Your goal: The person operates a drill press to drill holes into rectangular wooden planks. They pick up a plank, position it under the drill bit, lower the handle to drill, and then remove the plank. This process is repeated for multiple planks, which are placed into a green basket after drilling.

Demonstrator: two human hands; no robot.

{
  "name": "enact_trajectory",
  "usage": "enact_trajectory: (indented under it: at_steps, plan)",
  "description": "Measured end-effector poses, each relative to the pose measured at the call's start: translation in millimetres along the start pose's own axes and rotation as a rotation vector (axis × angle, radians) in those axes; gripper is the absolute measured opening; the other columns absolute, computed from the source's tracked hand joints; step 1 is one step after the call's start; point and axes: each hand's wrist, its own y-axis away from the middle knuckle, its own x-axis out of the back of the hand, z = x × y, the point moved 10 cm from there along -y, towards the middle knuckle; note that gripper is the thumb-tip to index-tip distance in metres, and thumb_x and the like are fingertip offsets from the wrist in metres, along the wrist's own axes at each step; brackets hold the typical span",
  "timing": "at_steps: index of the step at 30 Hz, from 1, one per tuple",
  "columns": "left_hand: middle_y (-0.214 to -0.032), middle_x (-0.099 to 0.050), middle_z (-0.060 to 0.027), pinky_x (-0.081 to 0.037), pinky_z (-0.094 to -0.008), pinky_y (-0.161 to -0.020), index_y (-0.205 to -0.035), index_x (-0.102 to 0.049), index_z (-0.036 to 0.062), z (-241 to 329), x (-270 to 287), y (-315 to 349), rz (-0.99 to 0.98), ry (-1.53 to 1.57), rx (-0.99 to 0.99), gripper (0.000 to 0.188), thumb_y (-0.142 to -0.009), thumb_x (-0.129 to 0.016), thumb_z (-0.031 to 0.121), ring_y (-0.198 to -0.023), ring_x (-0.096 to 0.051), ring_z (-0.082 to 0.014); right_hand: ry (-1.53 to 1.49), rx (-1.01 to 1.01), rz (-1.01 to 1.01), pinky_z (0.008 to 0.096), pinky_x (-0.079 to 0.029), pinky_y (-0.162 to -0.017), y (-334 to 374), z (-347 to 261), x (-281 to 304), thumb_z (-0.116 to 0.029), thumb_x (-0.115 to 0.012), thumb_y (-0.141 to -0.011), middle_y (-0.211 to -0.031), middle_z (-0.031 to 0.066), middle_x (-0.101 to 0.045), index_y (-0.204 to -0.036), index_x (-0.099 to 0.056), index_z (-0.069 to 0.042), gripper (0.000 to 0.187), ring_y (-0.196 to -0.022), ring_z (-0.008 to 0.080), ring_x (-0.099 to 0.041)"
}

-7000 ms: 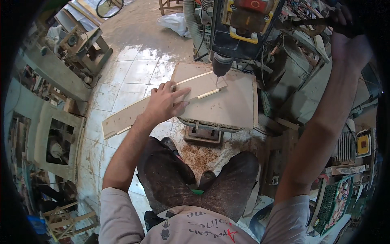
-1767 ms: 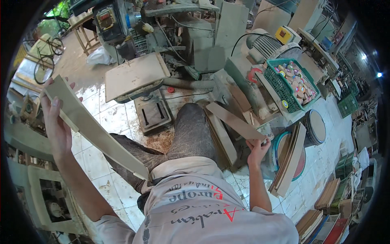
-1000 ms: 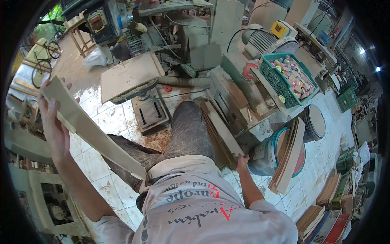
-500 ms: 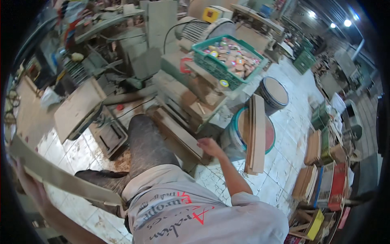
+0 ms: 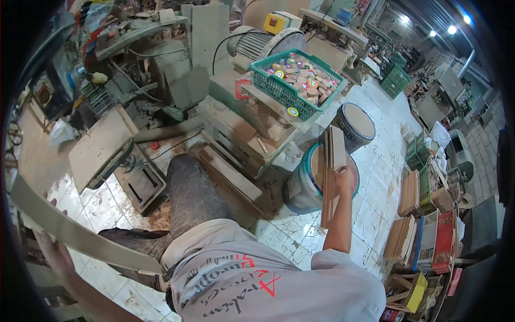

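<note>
At the far left my left hand (image 5: 55,252) is closed round a long pale wooden board (image 5: 88,232), with fingertips showing past its far edge. The board slants down to my waist. On the right my right hand (image 5: 345,180) lies over a small stack of long thin wooden strips (image 5: 336,146), its fingers curled at their edges. How many strips it grips is hidden. The stack rests across a bucket (image 5: 300,185) with a teal rim. More wooden strips (image 5: 236,174) lie low beside my knee.
A green crate (image 5: 271,86) of small round wooden pieces stands on a dusty machine bench (image 5: 228,115). Behind it is a motor (image 5: 255,44). A second bucket (image 5: 355,126) stands farther back. A tilted machine table (image 5: 102,145) is at left; stacked boards (image 5: 402,236) and crates line the right.
My right hand has moved right, from beside the low strips near my knee onto the stack on the bucket. My left hand still holds the board.
</note>
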Motion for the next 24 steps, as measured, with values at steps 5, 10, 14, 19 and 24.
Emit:
enact_trajectory:
  at_steps: [5,10,14,19,24]
  plan:
    - [-0.144,-0.036,-0.0185,-0.042,-0.0465,-0.102,-0.147,-0.021,0.0037,-9.8,-22.6,7.4,-0.134,-0.015,-0.004,0.08,-0.09,-0.055,0.048,-0.13,-0.042,-0.0306,0.024,0.049,0.028,0.0419,-0.05,-0.087,-3.6,2.8,4.2,-0.034,-0.079,-0.065,-0.111,0.0197,-0.065,-0.12,-0.061,-0.007,0.064,-0.104,0.0344,-0.062]
    - [-0.138,-0.041,-0.0177,-0.046,-0.0407,-0.096,-0.143,-0.026,-0.0001,-2.0,-45.2,22.0,-0.086,-0.008,0.106,0.082,-0.086,-0.059,0.048,-0.122,-0.048,-0.0286,-0.489,0.503,0.067,0.0316,-0.049,-0.073,27.9,-75.1,57.5,-0.023,-0.077,-0.071,-0.091,0.0132,-0.066,-0.1,-0.064,-0.003,0.038,-0.084,0.0228,-0.063]
    - [-0.133,-0.045,-0.0154,-0.05,-0.037,-0.09,-0.14,-0.032,-0.0014,4.0,-44.8,27.3,-0.066,0.043,0.053,0.077,-0.085,-0.062,0.043,-0.115,-0.051,-0.0245,-0.957,0.644,-0.072,0.0231,-0.039,-0.058,178.4,-209.5,119.4,-0.018,-0.068,-0.082,-0.072,0.0027,-0.057,-0.075,-0.059,-0.004,0.018,-0.066,0.0106,-0.051]
    - [-0.126,-0.049,-0.0128,-0.052,-0.0357,-0.084,-0.135,-0.037,-0.0012,2.4,-67.7,19.7,-0.036,0.144,0.081,0.075,-0.079,-0.07,0.036,-0.105,-0.055,-0.0219,-1.475,2.069,-0.459,0.0375,-0.046,-0.053,392.9,-279.4,189.0,-0.03,-0.067,-0.081,-0.056,0.0076,-0.054,-0.062,-0.059,-0.002,0.034,-0.053,0.0228,-0.057]
    - [-0.124,-0.05,-0.0119,-0.052,-0.0395,-0.084,-0.133,-0.04,0.0026,15.9,-62.1,23.7,-0.051,0.113,0.037,0.072,-0.078,-0.07,0.039,-0.107,-0.054,-0.0225,-1.606,2.377,-0.755,0.0419,-0.054,-0.059,422.7,-272.5,198.6,-0.011,-0.051,-0.09,-0.069,0.0187,-0.062,-0.072,-0.061,0.004,0.026,-0.058,0.0309,-0.062]
